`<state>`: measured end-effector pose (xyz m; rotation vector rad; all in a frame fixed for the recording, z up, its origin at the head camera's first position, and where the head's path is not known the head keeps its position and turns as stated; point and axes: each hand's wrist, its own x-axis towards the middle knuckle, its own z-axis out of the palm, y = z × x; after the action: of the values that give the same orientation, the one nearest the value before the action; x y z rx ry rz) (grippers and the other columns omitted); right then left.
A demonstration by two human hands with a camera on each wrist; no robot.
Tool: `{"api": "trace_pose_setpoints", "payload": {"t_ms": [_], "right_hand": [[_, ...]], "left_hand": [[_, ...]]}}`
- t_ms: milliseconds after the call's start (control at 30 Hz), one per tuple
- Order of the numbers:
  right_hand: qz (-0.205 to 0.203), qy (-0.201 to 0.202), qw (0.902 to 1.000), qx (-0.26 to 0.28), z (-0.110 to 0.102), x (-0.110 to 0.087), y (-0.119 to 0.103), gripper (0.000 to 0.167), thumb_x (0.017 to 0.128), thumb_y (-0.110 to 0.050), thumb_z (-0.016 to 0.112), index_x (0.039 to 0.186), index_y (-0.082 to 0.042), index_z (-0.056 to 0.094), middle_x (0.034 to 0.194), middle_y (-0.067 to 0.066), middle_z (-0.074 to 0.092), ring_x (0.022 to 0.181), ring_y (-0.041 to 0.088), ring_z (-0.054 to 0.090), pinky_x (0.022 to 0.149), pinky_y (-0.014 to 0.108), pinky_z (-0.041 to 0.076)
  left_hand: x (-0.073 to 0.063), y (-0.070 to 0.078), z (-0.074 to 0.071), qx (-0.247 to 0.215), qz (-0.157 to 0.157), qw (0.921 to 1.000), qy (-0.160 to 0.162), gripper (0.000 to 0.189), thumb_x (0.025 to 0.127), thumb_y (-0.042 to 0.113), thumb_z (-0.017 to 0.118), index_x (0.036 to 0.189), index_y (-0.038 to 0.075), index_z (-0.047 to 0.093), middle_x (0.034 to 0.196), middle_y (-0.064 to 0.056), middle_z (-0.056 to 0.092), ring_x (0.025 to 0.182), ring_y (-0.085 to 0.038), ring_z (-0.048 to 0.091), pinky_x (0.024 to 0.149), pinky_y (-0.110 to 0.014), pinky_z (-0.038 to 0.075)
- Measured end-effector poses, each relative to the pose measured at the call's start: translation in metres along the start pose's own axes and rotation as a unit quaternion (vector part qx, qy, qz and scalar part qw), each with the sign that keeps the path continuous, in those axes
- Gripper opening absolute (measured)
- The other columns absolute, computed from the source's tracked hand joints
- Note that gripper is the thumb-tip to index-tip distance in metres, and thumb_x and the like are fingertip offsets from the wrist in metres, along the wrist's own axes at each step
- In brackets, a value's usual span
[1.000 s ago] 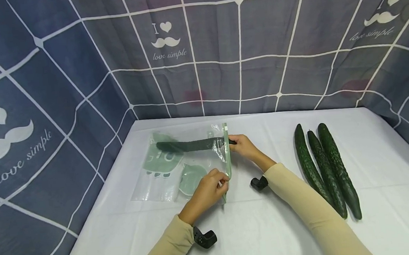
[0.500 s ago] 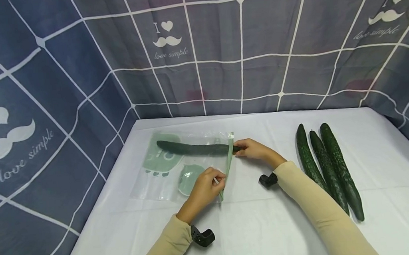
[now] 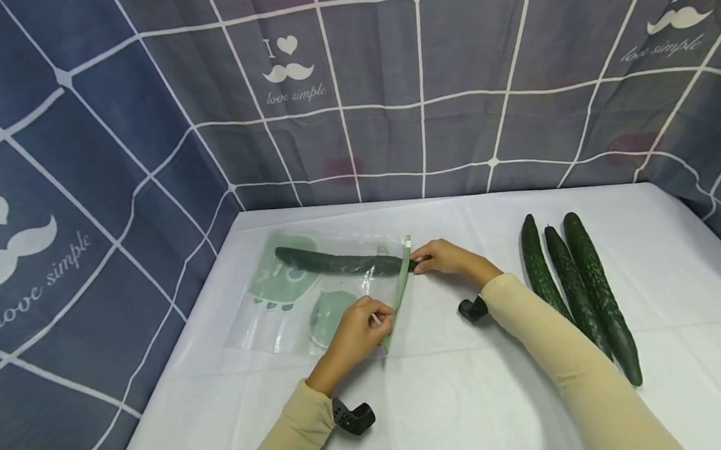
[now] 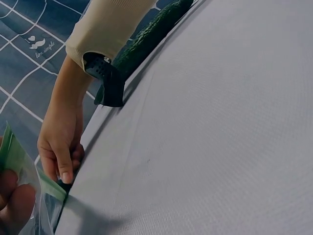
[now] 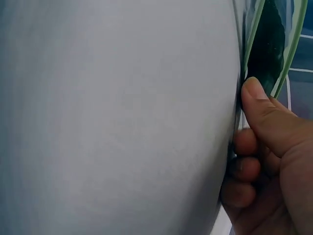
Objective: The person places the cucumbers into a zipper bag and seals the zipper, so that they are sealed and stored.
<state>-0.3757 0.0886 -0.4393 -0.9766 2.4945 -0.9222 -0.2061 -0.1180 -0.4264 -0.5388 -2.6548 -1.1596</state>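
Note:
A clear zip bag [image 3: 251, 332] with pale green cartoon prints lies flat at the left of the table in the head view. Most of one cucumber [image 3: 338, 263] is inside it, its end at the bag's green-edged mouth [image 3: 401, 285]. My left hand [image 3: 357, 330] pinches the near part of that green edge; the left wrist view shows the green strip [image 4: 15, 154] by its fingertips. My right hand [image 3: 447, 257] holds the cucumber's outer end. In the right wrist view, the thumb lies against the dark cucumber [image 5: 266, 46] between the mouth's two green edges.
Three more cucumbers [image 3: 582, 292] lie side by side at the right of the white-covered table [image 3: 438, 402]. A dark grid-patterned curtain [image 3: 385, 138] stands along the back and sides. A black wrist camera [image 3: 353, 418] sits on each forearm.
My right hand has shifted a little to the right, still at the cucumber's end. The bag's mouth has tilted, its far end moving right and its near end left with my left hand.

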Motion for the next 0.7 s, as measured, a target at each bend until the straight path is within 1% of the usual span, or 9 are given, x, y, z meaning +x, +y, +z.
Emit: {"api": "trace_pose_setpoints", "payload": {"t_ms": [100,167,233,333,367,467,533,600,700], "right_hand": [[0.002,0.006,0.9999,-0.009,0.000,0.004,0.000,0.031,0.081,-0.021,0.066,0.109,-0.007,0.068,0.111,0.011,0.066,0.102,0.024,0.059,0.088,0.039,0.046],[0.000,0.011,0.9999,-0.011,0.001,0.006,0.000,0.029,0.080,-0.022,0.067,0.105,-0.008,0.070,0.109,0.010,0.067,0.103,0.024,0.059,0.089,0.038,0.046],[-0.003,0.018,0.9997,-0.015,0.002,0.007,0.000,0.026,0.080,-0.024,0.067,0.101,-0.009,0.071,0.106,0.009,0.068,0.101,0.024,0.061,0.087,0.039,0.047],[0.003,0.035,0.9992,-0.019,0.003,0.011,-0.001,0.022,0.079,-0.027,0.068,0.093,-0.011,0.073,0.098,0.006,0.070,0.092,0.020,0.062,0.081,0.034,0.048],[0.006,0.040,0.9989,-0.023,0.004,0.012,-0.001,0.020,0.079,-0.027,0.068,0.091,-0.011,0.073,0.093,0.005,0.071,0.085,0.018,0.062,0.076,0.032,0.048],[0.017,0.058,0.9978,-0.028,0.005,0.015,-0.002,0.014,0.080,-0.024,0.067,0.082,-0.012,0.074,0.073,0.000,0.067,0.063,0.011,0.052,0.059,0.025,0.042],[0.024,0.072,0.9964,-0.038,0.006,0.017,-0.004,0.013,0.081,-0.023,0.067,0.076,-0.012,0.073,0.063,-0.003,0.061,0.055,0.009,0.043,0.053,0.022,0.035],[0.036,0.087,0.9943,-0.050,0.008,0.020,-0.006,0.016,0.081,-0.022,0.067,0.070,-0.012,0.071,0.057,-0.005,0.054,0.051,0.009,0.038,0.049,0.022,0.031],[0.053,0.107,0.9905,-0.067,0.010,0.023,-0.009,0.020,0.080,-0.023,0.068,0.064,-0.011,0.067,0.056,-0.004,0.053,0.051,0.009,0.037,0.048,0.021,0.029]], "left_hand": [[0.000,-0.001,-0.001,-0.003,-0.005,1.0000,-0.005,0.012,0.080,0.001,0.059,0.085,0.003,0.069,0.074,0.000,0.055,0.051,-0.003,0.050,0.049,-0.015,0.043],[0.000,-0.001,-0.002,-0.002,-0.007,0.9999,-0.008,0.012,0.080,0.002,0.059,0.085,0.003,0.069,0.074,0.000,0.054,0.051,-0.002,0.049,0.049,-0.015,0.043],[0.000,-0.001,-0.003,0.001,-0.008,0.9999,-0.010,0.012,0.080,0.002,0.058,0.085,0.004,0.069,0.074,0.000,0.054,0.051,-0.001,0.049,0.049,-0.015,0.043],[0.000,-0.001,-0.004,-0.002,-0.010,0.9999,-0.012,0.012,0.080,0.002,0.058,0.085,0.003,0.069,0.074,0.000,0.054,0.050,-0.001,0.048,0.048,-0.016,0.043],[0.000,-0.001,-0.004,-0.002,-0.010,0.9999,-0.012,0.013,0.080,0.002,0.058,0.085,0.004,0.069,0.074,0.000,0.054,0.050,-0.001,0.048,0.047,-0.016,0.042],[0.002,0.000,-0.004,-0.007,-0.012,0.9998,-0.014,0.013,0.080,0.002,0.057,0.086,0.003,0.069,0.074,0.000,0.054,0.050,-0.001,0.048,0.047,-0.016,0.042],[0.002,0.000,-0.003,-0.008,-0.010,0.9999,-0.012,0.013,0.080,0.002,0.058,0.085,0.003,0.069,0.073,0.000,0.053,0.050,-0.001,0.048,0.047,-0.016,0.042],[0.002,0.000,-0.002,-0.008,-0.008,0.9999,-0.009,0.013,0.079,0.001,0.058,0.084,0.003,0.069,0.072,0.000,0.053,0.050,0.000,0.048,0.048,-0.016,0.042],[0.002,-0.001,0.000,-0.003,-0.005,1.0000,-0.003,0.012,0.078,0.001,0.058,0.083,0.003,0.069,0.072,0.001,0.053,0.050,0.000,0.048,0.048,-0.015,0.042]]}}
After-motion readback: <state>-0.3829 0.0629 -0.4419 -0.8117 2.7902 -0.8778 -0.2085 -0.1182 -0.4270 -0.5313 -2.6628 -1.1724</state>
